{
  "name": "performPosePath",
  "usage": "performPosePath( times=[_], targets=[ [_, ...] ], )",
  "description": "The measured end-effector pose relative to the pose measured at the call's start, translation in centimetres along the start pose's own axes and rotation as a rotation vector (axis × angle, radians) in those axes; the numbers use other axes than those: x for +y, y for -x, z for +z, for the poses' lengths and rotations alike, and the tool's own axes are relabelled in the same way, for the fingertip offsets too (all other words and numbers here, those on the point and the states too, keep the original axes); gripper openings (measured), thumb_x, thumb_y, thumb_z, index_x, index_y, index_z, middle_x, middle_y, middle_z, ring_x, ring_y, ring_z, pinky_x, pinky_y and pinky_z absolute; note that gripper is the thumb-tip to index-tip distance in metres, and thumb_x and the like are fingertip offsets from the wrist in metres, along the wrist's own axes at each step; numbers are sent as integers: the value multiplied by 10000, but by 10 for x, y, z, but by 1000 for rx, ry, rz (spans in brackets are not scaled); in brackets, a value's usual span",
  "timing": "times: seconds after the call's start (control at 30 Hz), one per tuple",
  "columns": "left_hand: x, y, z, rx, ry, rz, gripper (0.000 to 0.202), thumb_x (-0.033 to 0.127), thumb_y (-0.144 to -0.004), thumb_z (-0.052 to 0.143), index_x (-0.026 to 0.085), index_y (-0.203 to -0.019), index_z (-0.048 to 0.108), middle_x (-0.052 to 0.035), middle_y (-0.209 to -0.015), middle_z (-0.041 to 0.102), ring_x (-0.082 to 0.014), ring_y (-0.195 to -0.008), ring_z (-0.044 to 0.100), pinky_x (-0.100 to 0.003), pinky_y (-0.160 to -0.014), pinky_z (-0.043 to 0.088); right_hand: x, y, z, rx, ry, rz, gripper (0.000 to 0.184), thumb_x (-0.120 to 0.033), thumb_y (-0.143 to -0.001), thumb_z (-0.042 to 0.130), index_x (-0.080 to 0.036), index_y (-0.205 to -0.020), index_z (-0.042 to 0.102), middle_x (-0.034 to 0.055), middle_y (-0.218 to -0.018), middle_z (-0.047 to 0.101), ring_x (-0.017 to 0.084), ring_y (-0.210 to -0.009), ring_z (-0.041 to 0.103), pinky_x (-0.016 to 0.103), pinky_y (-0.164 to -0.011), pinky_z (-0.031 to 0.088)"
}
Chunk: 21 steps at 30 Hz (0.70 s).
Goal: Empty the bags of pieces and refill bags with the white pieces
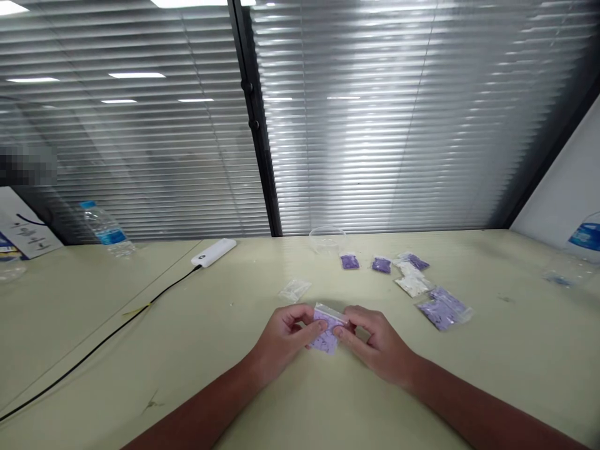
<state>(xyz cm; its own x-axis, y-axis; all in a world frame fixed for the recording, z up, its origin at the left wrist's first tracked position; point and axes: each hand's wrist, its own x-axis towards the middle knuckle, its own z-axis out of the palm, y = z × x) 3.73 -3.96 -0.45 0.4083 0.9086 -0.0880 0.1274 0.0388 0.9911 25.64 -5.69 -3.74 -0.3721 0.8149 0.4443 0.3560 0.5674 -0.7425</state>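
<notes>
Both my hands meet over a small clear zip bag of purple pieces, pinching it at its top edge. My left hand grips the bag's left side and my right hand its right side. Beyond my fingers, an empty-looking clear bag lies flat on the table. Further right are small purple-filled bags, a bag of white pieces, and a larger pile of purple bags. A clear plastic bowl stands at the far edge.
The pale green table ends at a glass wall with blinds. A white power bank trails a black cable to the lower left. Water bottles stand at the far left and the right edge.
</notes>
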Motion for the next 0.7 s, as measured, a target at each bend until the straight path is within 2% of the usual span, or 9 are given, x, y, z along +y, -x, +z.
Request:
performPosePath(
  times=[0.2, 0.43, 0.53, 0.7],
  targets=[
    [5, 3, -1, 32, -154, 30, 375, 547, -804, 708, 172, -809, 721, 58, -675, 589, 5, -605, 494, -81, -533, 374, 1, -1, 0, 5, 9, 0, 330, -348, -1034, 505, -154, -767, 521, -5, -731, 491, 111, -695, 456, 264, -655, 338],
    [4, 2, 0, 90, -450, 119, 296, 498, -844, 667, 214, -803, 740, 60, -762, 658, 11, -676, 525, -69, -593, 377, 1, 0, -3, 96, -46, 11, 344, -374, -1058, 451, -153, -822, 569, 21, -770, 533, 136, -720, 484, 286, -664, 343],
    [3, 2, -1, 108, -498, 137, 287, 483, -865, 641, 224, -802, 747, 56, -771, 652, 14, -675, 511, -75, -606, 371, 0, 0, -4, 51, -55, -22, 335, -367, -1068, 415, -159, -858, 572, 40, -843, 573, 149, -775, 514, 288, -704, 373],
    [-4, 3, -4, 92, -526, 180, 301, 494, -870, 633, 225, -787, 737, 45, -755, 620, 6, -692, 513, -82, -579, 351, 1, -1, -1, -11, 35, -50, 245, -329, -1037, 480, -173, -890, 598, 57, -923, 618, 180, -884, 551, 309, -794, 409]
  ],
)
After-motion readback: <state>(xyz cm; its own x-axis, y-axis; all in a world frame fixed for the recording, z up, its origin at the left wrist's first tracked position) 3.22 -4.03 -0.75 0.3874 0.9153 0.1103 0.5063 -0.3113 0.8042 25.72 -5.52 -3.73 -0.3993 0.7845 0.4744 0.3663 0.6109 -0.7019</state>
